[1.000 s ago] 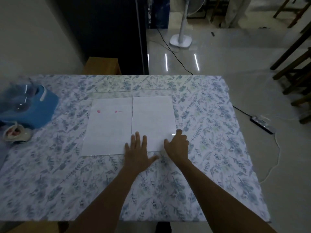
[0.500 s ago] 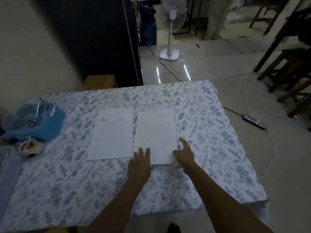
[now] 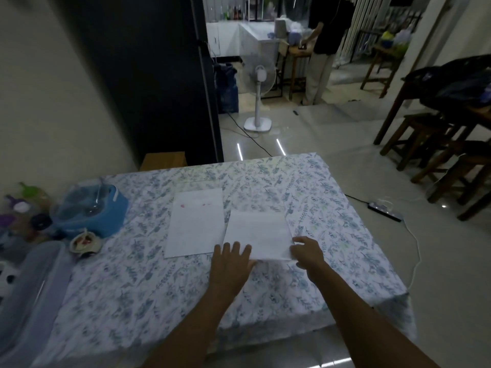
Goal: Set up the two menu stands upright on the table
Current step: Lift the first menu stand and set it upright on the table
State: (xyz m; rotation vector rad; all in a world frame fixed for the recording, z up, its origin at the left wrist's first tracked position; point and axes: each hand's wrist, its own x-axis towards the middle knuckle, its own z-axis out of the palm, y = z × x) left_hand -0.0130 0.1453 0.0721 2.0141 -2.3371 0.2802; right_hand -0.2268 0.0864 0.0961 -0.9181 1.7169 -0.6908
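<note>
Two clear menu stands with white sheets lie flat side by side on the floral tablecloth (image 3: 159, 301). The left menu stand (image 3: 196, 224) has small pink marks near its far end and nothing touches it. The right menu stand (image 3: 257, 232) sits a little nearer to me, slightly skewed. My left hand (image 3: 231, 264) rests flat with spread fingers on its near left corner. My right hand (image 3: 307, 252) has its fingers curled on the near right corner, gripping that edge.
A blue container (image 3: 90, 211), a small bowl (image 3: 85, 241) and a clear plastic box (image 3: 29, 288) crowd the table's left side. Beyond the table stand a white fan (image 3: 259, 102), a power strip (image 3: 384, 208), wooden stools (image 3: 438, 160) and a person (image 3: 322, 49).
The right menu stand has slid toward me and no longer lines up with the left one. My right hand has closed on its near right corner. The view has tilted up.
</note>
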